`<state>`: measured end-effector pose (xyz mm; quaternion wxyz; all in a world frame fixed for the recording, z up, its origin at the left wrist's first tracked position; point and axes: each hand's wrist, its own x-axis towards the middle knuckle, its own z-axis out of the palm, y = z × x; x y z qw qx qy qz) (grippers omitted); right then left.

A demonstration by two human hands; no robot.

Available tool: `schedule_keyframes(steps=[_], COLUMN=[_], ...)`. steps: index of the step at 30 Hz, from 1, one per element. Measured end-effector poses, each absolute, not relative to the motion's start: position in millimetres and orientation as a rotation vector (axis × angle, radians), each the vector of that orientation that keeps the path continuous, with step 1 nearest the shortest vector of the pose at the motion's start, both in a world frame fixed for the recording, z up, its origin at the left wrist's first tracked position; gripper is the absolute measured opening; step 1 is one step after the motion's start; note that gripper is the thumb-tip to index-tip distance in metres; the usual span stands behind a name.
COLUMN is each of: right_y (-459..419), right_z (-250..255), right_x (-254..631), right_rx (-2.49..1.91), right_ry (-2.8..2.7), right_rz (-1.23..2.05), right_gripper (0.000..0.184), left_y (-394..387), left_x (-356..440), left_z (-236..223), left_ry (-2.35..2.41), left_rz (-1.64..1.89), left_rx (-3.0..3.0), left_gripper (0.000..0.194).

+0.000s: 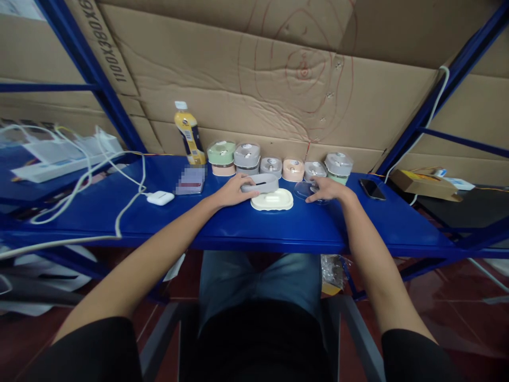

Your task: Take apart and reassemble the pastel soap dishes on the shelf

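Observation:
My left hand [234,191] is wrapped around the left end of a grey oval frame piece [260,183], held just above a cream oval box base [272,200] lying on the blue shelf [246,225]. My right hand [326,189] rests with fingers pressed on a clear plastic lid [307,190] right of the cream base. Behind both hands stands a row of small lidded boxes: green [221,157], grey [247,158], a smaller grey one [271,166], peach [293,169], and others [338,167].
A yellow drink bottle [189,133] stands at the back left. A white earbud case [160,198] with white cables [99,175], a small blurred card [191,180], and a dark phone [372,189] lie on the shelf. Cardboard [278,79] backs it.

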<state>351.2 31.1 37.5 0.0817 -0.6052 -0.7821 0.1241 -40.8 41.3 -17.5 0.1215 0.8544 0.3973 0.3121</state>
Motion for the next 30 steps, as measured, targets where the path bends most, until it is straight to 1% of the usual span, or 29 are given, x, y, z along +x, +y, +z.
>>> schedule_keyframes(steps=[3, 6, 10, 12, 19, 21, 24, 30], right_y=[31.0, 28.0, 19.1, 14.8, 16.2, 18.9, 21.2, 21.4], right_z=[40.6, 43.9, 46.6, 45.1, 29.8, 25.7, 21.2, 18.1], right_x=[357.8, 356.3, 334.4, 316.8, 276.1, 274.3, 273.7, 271.0], right_rx=[-1.777, -1.584, -1.13, -1.0, -0.871, -0.849, -0.855, -0.888], right_ry=[-2.283, -2.169, -2.186, -2.264, -2.395, -2.422, -2.448, -2.475], right_rz=[0.348, 0.293, 0.341, 0.402, 0.375, 0.353, 0.346, 0.386], right_gripper=[0.097, 0.089, 0.086, 0.086, 0.088, 0.088, 0.088, 0.09], left_y=[30.9, 18.7, 11.7, 12.9, 22.5, 24.4, 26.1, 25.1], left_x=[-34.1, -22.4, -8.1, -3.9, -0.3, 0.5, 1.8, 2.9], left_z=[-12.5, -9.8, -11.6, -14.2, -27.6, -30.8, -32.9, -30.8], left_ry=[1.034, 0.888, 0.85, 0.872, 0.914, 0.883, 0.858, 0.888], left_rz=[1.042, 1.082, 1.003, 0.972, 1.017, 1.023, 1.001, 0.96], left_rx=[2.516, 2.545, 2.524, 2.495, 2.272, 2.232, 2.225, 2.222], left_gripper=[0.046, 0.052, 0.072, 0.082, 0.127, 0.136, 0.14, 0.143])
